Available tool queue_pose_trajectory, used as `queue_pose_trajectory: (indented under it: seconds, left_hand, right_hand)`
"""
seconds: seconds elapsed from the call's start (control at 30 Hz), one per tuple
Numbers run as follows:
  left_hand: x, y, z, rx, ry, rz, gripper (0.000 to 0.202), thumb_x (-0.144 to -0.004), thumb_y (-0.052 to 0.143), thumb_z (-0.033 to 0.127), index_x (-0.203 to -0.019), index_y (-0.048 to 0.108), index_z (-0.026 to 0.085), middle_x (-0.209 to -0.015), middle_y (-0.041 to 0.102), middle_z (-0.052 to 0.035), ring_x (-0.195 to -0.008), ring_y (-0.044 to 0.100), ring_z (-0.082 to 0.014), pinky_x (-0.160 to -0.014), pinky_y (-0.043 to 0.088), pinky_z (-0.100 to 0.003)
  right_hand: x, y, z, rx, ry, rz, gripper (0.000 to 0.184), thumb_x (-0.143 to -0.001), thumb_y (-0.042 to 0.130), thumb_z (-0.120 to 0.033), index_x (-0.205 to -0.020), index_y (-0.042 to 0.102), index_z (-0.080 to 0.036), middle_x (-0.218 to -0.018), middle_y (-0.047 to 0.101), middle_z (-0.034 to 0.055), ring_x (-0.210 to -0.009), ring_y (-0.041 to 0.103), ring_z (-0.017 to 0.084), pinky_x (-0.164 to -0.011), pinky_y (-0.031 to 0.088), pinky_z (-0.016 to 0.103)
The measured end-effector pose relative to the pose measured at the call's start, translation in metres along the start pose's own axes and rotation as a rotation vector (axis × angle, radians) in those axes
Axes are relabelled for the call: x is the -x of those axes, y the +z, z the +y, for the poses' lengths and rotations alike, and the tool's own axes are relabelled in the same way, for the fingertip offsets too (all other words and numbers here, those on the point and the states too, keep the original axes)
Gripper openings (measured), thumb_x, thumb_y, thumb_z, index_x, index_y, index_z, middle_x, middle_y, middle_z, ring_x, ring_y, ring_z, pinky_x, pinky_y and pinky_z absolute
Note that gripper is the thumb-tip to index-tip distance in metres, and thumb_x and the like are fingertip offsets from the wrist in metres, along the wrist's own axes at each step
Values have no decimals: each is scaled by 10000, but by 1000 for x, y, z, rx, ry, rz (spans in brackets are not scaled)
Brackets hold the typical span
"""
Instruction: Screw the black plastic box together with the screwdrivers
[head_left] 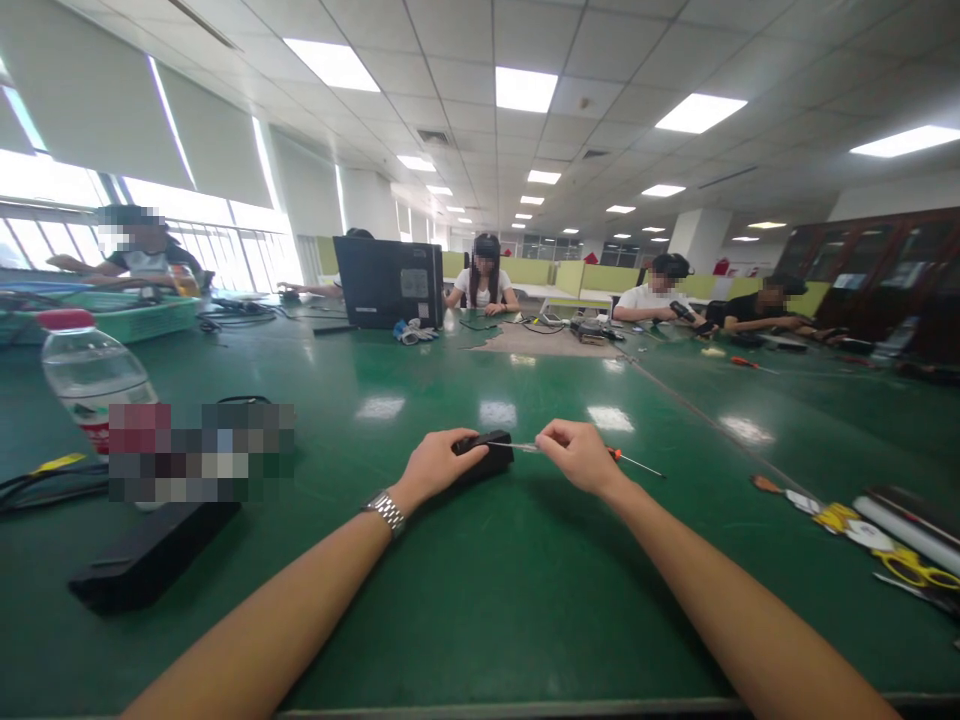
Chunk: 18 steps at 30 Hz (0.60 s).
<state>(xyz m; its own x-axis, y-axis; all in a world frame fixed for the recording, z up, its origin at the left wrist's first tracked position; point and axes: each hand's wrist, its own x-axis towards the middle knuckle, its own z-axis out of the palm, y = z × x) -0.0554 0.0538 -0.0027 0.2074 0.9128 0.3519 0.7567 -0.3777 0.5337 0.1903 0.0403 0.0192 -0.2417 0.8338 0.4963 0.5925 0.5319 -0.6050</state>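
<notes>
Left grip around boxy black device, right grip on thin screwdriver

The left hand covers much of the small black plastic device. A pixelated patch hides the clear plastic water bottle's label. Yellow-handled scissors run off the right edge.
</notes>
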Motion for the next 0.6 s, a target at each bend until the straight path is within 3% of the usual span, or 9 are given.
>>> queue_pose_trajectory:
  seconds: [0.6]
  left_hand:
    - [4, 1, 6, -52, 50, 21, 427, -807, 562, 509, -1100, 673, 220, -1034, 710, -42, -905, 649, -237, -813, 494, -298]
  right_hand:
    - [5, -8, -16, 527, 40, 88, 267, -822, 487, -398, -713, 660, -225, -599, 643, 3, -580, 559, 148, -533, 253, 244]
